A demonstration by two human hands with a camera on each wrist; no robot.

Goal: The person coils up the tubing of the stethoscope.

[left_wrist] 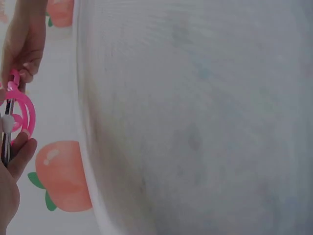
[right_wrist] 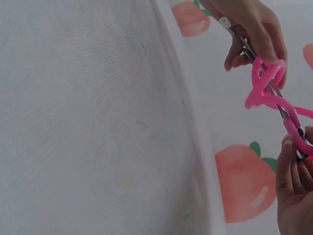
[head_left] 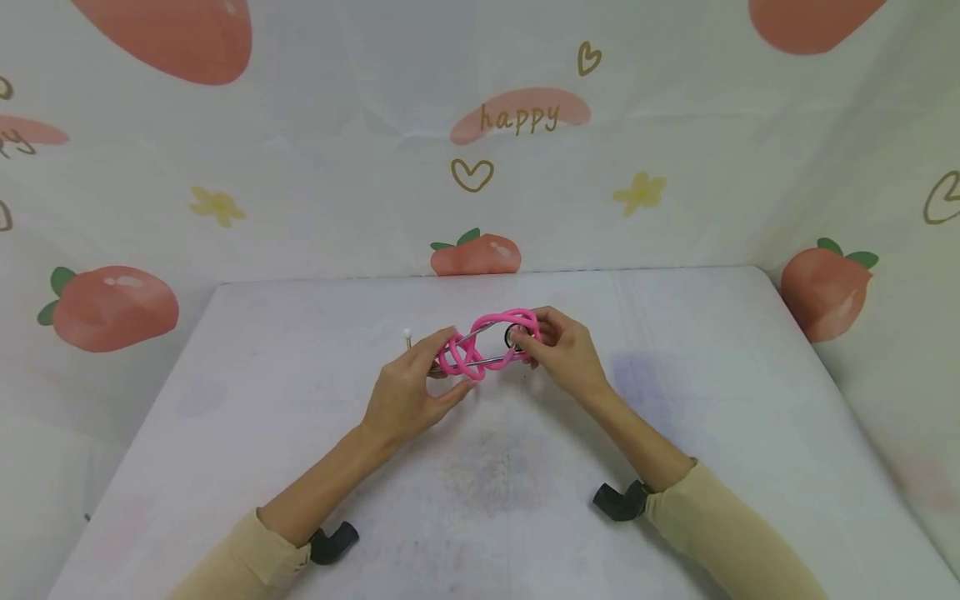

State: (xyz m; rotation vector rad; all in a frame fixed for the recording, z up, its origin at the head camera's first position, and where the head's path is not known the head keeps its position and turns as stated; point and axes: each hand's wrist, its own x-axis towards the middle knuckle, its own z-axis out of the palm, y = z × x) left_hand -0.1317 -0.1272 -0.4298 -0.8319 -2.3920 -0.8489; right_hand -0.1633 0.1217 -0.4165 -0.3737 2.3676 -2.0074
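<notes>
Between both hands, above the table, is a thin metal-rod frame with pink cord (head_left: 491,364) looped and crossed around it. My left hand (head_left: 405,400) grips its left end, fingers over the top and behind, thumb stretched out below the pink loops. A white ball tip (head_left: 407,332) sticks up past that hand; in the right wrist view the white ball (right_wrist: 225,22) caps the far end of the rods. My right hand (head_left: 566,350) pinches the right end between thumb and fingers, at a black ring (head_left: 510,336) inside the pink loop. Its fingertips behind the cord are partly hidden.
A white-covered table (head_left: 487,483) spreads under the hands, with smudges on its cloth. White curtain (head_left: 360,167) printed with peaches and hearts stands behind and at the sides. Black curved pieces (head_left: 621,502) project from both sleeve cuffs.
</notes>
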